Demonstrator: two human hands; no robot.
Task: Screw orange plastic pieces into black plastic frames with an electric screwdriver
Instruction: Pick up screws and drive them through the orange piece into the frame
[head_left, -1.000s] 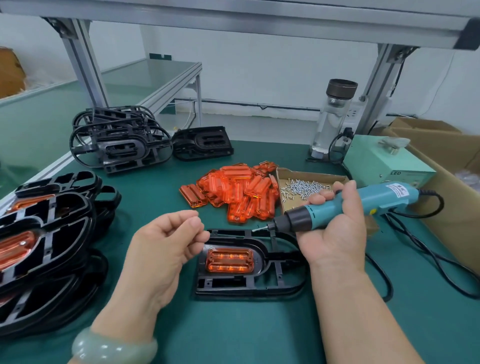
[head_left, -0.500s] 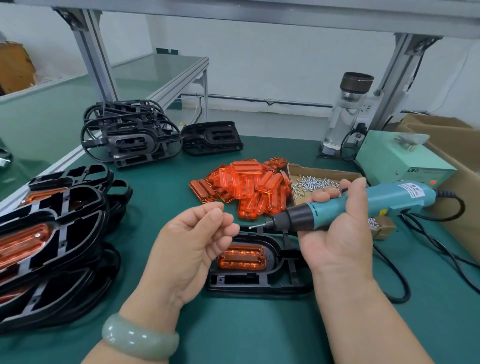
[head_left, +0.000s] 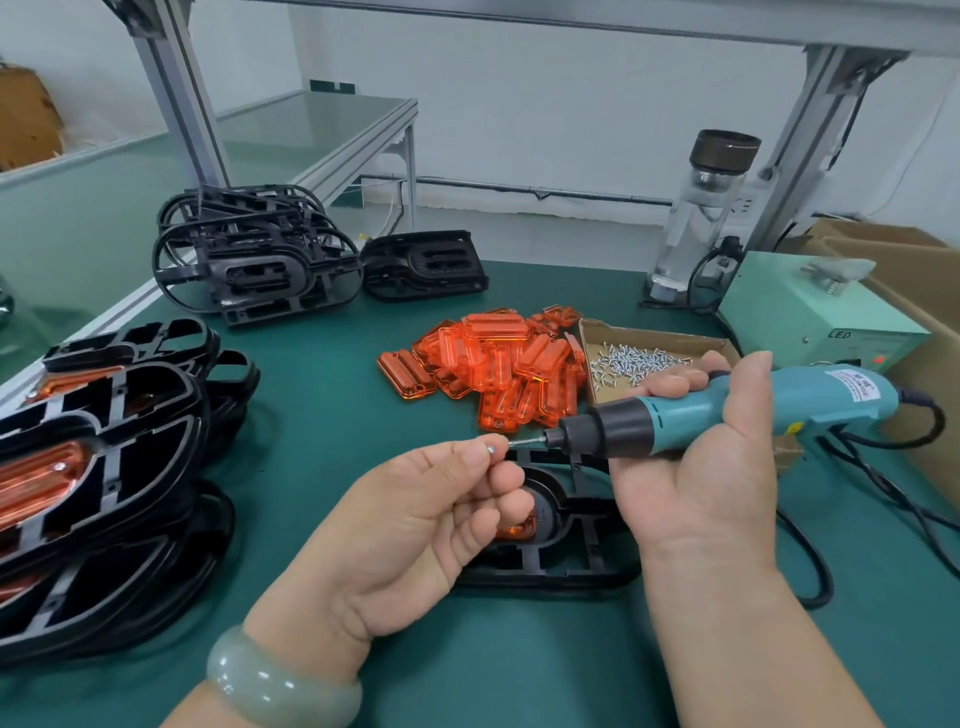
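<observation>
1. A small silver metal screw (head_left: 490, 450) sits at the fingertips of the left hand (head_left: 415, 525). This grip is narrow: thumb and forefinger pinch the screw and the other fingers curl below. The screw is held in the air above the desk.
2. The thin steel bit (head_left: 525, 442) of a teal plastic electric screwdriver (head_left: 727, 410) points left at the screw, its tip just beside it. Whether they touch cannot be told.
3. The right hand (head_left: 696, 478) holds the screwdriver nearly level, its grip wrapped round the teal barrel. A smooth black collar juts out ahead of the hand, and a black cable (head_left: 810, 561) trails from the rear.
4. Directly under both hands a ribbed black plastic frame (head_left: 566, 556) lies flat on the desk, largely hidden by the left hand. A translucent orange plastic piece (head_left: 514, 530) sits in its oval opening, with only a corner showing.
5. Behind the frame is a heap of loose orange pieces (head_left: 498, 364), glossy, oblong and ridged. Touching its right side is a shallow cardboard tray (head_left: 670, 340) of small silver screws.
6. At the back left stands a stack of bare black frames (head_left: 249, 260), with a single frame (head_left: 426, 265) flat beside it. At the near left is a stack of frames fitted with orange pieces (head_left: 93, 467).
7. To the right are a pale green metal box (head_left: 810, 322) marked LED, a clear glass bottle (head_left: 701, 208) with a dark cap, and a brown cardboard carton (head_left: 924, 291).
8. The desk (head_left: 311, 415) has a matte dark green top. A smooth pale green bangle (head_left: 280, 686) circles the left wrist.
</observation>
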